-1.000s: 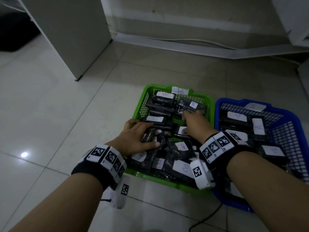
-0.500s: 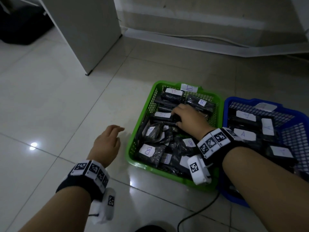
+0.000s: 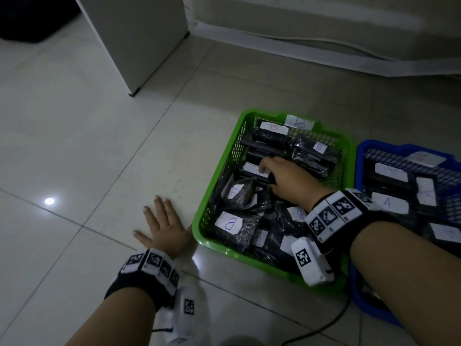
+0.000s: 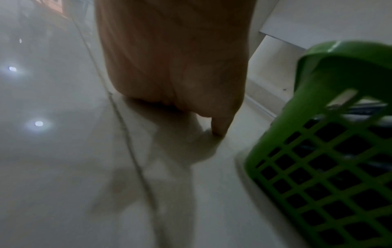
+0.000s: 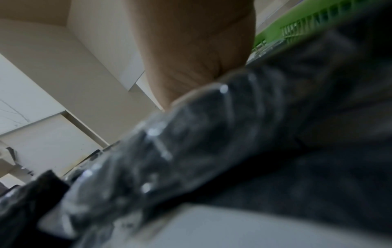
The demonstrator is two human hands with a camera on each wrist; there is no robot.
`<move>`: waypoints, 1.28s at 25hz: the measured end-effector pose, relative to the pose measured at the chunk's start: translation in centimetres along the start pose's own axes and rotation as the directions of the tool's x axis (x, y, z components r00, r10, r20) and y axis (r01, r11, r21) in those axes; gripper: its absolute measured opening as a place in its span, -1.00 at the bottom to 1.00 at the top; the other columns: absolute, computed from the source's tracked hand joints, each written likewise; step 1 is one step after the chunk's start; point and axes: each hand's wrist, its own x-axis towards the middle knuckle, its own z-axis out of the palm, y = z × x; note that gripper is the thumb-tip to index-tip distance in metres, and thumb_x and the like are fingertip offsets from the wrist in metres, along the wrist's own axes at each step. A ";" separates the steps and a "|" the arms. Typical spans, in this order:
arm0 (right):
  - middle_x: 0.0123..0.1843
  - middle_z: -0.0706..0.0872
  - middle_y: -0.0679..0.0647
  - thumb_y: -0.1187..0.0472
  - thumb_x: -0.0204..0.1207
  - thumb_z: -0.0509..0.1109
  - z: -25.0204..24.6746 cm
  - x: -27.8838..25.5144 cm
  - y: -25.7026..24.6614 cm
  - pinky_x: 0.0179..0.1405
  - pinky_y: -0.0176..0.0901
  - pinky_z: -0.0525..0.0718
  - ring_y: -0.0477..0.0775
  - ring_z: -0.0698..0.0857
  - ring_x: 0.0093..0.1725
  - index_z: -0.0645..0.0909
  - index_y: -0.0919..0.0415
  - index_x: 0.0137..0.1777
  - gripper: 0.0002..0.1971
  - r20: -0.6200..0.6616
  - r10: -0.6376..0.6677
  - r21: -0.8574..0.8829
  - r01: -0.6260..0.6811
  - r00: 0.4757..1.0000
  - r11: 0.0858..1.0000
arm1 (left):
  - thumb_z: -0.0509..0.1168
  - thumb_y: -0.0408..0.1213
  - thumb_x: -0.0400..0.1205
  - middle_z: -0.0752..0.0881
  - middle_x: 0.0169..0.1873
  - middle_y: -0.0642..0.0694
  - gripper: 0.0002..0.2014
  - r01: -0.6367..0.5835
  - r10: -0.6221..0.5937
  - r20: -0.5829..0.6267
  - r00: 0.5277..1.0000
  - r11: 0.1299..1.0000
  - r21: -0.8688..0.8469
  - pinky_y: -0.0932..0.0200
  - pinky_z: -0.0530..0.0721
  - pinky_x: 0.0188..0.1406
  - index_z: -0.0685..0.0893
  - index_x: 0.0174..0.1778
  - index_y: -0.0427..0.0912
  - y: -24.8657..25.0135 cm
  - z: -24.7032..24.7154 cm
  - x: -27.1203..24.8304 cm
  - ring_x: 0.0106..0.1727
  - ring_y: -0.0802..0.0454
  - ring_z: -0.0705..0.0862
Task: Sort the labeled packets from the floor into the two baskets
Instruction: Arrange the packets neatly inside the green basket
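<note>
Lowest in the head view, the left hand (image 3: 163, 227) lies flat on the pale tiled floor (image 3: 82, 151) with its fingers spread and straight, holding nothing; the left wrist view shows a fingertip (image 4: 219, 129) touching the tile just beside the green basket's wall. It looks placed there as a prop, taking weight while the other arm reaches in. Just right of it, at lower centre of the frame, stands the green basket (image 3: 203, 216), crowded with dark plastic-wrapped packets, each with a white label; those that can be read say B, such as the B packet (image 3: 230, 224) near the front left corner. The right hand (image 3: 287, 181) is inside this basket, palm down, with its fingertips on a white-labelled packet (image 3: 253, 169) at the left middle; whether the fingers are pinching it or only pressing and nudging it I cannot tell, since the right wrist view is filled with blurred wrapping. My guess is that it is settling or arranging packets. A white tag (image 3: 299, 122) marked B sits on the basket's far rim, which explains the sorting. At the right edge, touching the green one, is the blue basket (image 3: 359, 156), holding white-labelled packets, one of which reads A (image 3: 389, 203). No packets are visible on the floor, so the sort seems nearly done. Farthest off, at upper left, stands a white cabinet panel (image 3: 139, 38).
</note>
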 end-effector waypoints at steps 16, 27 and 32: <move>0.05 0.48 0.07 0.58 0.29 0.29 -1.3 -0.1 0.4 -0.36 -0.11 0.35 0.18 0.53 -0.10 0.37 0.10 0.00 -0.59 0.078 -0.074 -0.003 0.074 0.994 0.997 | 0.01 -0.09 0.76 0.59 0.29 0.12 -0.61 -0.373 0.361 -0.170 0.917 0.626 -0.685 0.37 0.35 0.22 0.38 0.50 0.31 6.3 -5.0 -1.3 0.21 0.23 0.49; 0.24 0.66 0.21 0.08 0.55 0.40 -1.2 1.2 -1.4 -0.11 -0.13 0.51 0.24 0.65 0.12 0.31 0.11 0.48 -0.45 0.117 0.100 -0.056 -0.094 0.988 0.994 | -0.02 -0.08 0.75 0.64 0.21 0.08 -0.59 -0.425 0.384 -0.212 0.899 0.647 -0.633 0.25 0.45 0.09 0.27 0.50 0.44 6.4 -4.5 -1.2 0.09 0.11 0.59; 0.46 0.53 0.19 -0.07 0.69 0.13 -1.7 1.4 -1.7 0.27 -0.05 0.45 0.28 0.47 0.42 0.32 0.04 0.52 -0.55 0.266 0.165 -0.011 -0.168 0.950 0.986 | 0.03 -0.30 0.72 0.62 0.30 0.07 -0.52 -0.583 0.482 -0.331 0.812 0.634 -0.508 0.35 0.41 0.12 0.41 0.45 0.34 6.2 -4.2 -0.8 0.22 0.14 0.57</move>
